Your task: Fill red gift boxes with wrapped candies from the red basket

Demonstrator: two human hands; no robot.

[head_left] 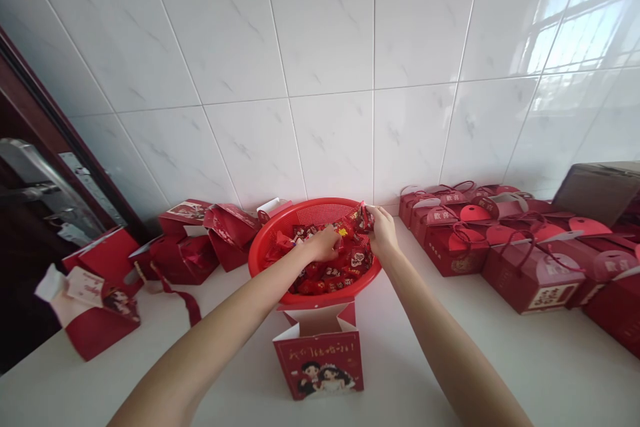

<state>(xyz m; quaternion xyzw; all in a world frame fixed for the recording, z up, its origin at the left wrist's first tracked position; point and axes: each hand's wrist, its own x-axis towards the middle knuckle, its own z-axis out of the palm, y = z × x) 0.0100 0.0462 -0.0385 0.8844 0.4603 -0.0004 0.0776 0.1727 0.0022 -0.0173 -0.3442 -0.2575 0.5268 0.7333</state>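
A red plastic basket point(257, 260) holds many red-wrapped candies point(333, 273). Down among them is my left hand point(325, 244), its fingers curled; whatever they grip, if anything, is hidden. At the basket's right rim my right hand point(384, 230) pinches a red candy packet point(363, 219) between thumb and fingers. Directly in front of the basket, below both hands, stands an open red gift box point(320, 363) with a cartoon bride and groom on its front. Its top flaps are spread, and its floor cannot be made out.
Several red gift boxes point(190, 260) stand at the left, some with flaps up, near a dark door point(25, 227). Rows of closed red boxes with cord handles point(533, 273) fill the right. A brown carton point(597, 193) sits behind them. A tiled wall point(330, 140) backs the white table point(425, 360).
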